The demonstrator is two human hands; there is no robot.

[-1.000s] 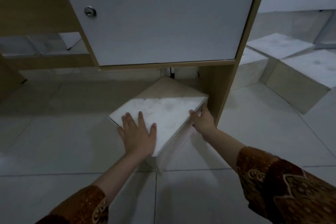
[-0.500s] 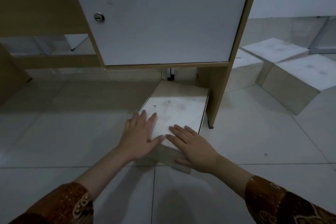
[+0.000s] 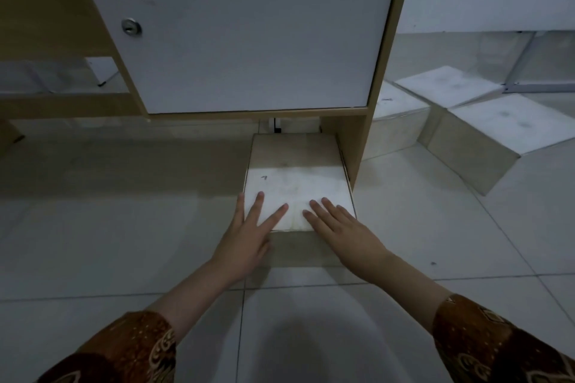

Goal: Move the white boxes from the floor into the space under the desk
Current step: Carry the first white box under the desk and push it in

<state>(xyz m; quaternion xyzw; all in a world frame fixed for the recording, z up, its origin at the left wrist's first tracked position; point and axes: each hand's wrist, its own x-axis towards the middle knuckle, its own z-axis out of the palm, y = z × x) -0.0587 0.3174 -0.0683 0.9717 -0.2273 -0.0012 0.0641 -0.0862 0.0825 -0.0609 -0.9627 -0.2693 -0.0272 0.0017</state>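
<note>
Your left hand and right hand: both flat, fingers spread, palms pressed on the near top edge of the white box, gripping nothing. Box: centre of frame, on the tiled floor, far half in shadow under the desk cabinet, right side just beside the wooden side panel. Three more white boxes: right of frame, beyond the panel. Patterned brown sleeves: lower corners.

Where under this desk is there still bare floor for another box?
Open floor lies left of the box under both hands, beneath the desk. Right of it is tight: the box nearly meets the side panel.
</note>
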